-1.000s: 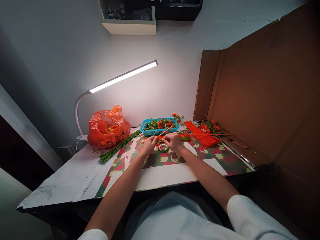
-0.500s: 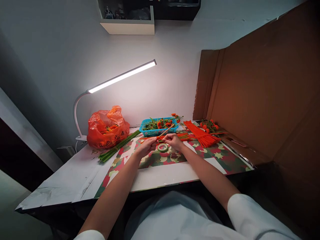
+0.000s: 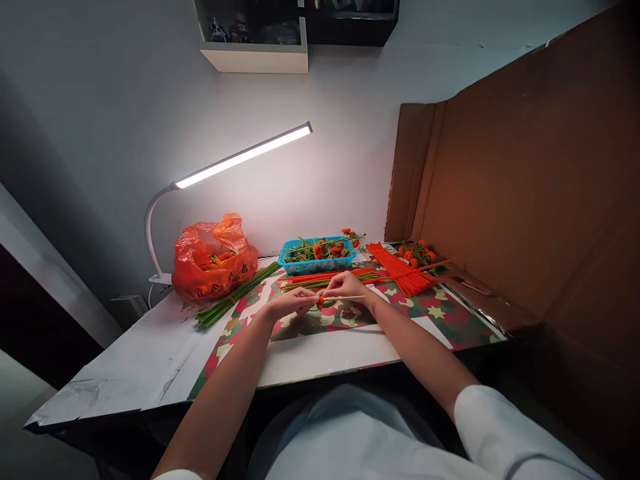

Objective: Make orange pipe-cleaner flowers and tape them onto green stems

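Observation:
A thin wooden stick (image 3: 353,297) lies almost level between my hands, with a small orange piece (image 3: 321,300) at its left end. My left hand (image 3: 293,302) pinches that end beside the orange piece. Just above the stick, my right hand (image 3: 345,285) has its fingers pressed together near the orange piece; what they hold is too small to make out. A roll of green tape lies under the stick, partly hidden by my hands. Behind them are orange and green stems (image 3: 325,276).
A blue basket (image 3: 315,267) of orange flowers stands at the back. Orange strips (image 3: 407,280) and more flowers (image 3: 417,255) lie right, beside cardboard (image 3: 500,187). An orange bag (image 3: 213,267), green stems (image 3: 235,297) and a lit lamp (image 3: 245,157) are left.
The stick has swung down from a slant to nearly level, pointing right. Both hands have shifted slightly, lower on the left, and now cover part of the tape roll.

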